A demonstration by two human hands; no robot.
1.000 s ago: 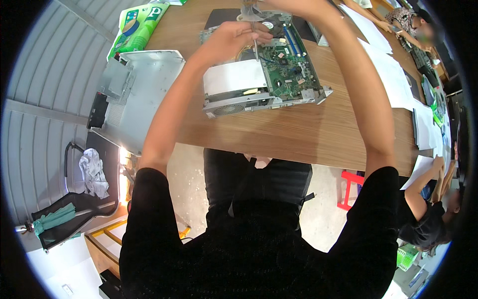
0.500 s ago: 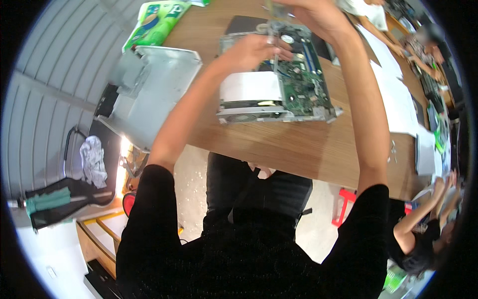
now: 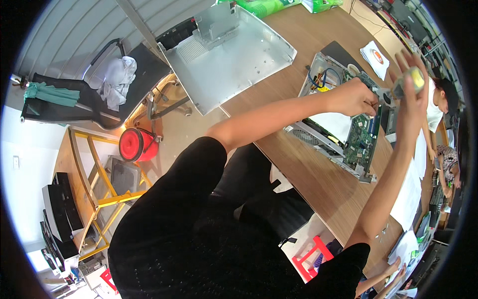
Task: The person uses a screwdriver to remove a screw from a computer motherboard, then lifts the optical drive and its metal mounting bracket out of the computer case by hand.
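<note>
An opened computer case (image 3: 318, 138) lies on the wooden table, its green circuit board (image 3: 359, 142) showing. My left hand (image 3: 352, 97) is closed, fingers bent in a pinch above the board's far part; what it pinches is hidden. To its right, my right hand (image 3: 413, 99) is raised beside the case, blurred by motion. Between its fingers and thumb sits what looks like a screwdriver (image 3: 410, 82) with a thick clear-and-yellow handle, its other end pointing toward my left hand. A white panel (image 3: 332, 124) covers part of the case's inside, and blue cables (image 3: 323, 77) loop at its far left.
The detached metal cover (image 3: 234, 65) lies at the table's far left edge. Green packages (image 3: 266, 6) and a white packet (image 3: 374, 59) lie farther back. Papers (image 3: 406, 199) and small metal pieces (image 3: 381, 233) are at right. A red stool (image 3: 312, 259) stands below; co-workers sit along the right.
The view has turned, so the case and table now appear farther right and tilted. My right hand now shows whole, with its fingers around the tool; my left hand stays over the board.
</note>
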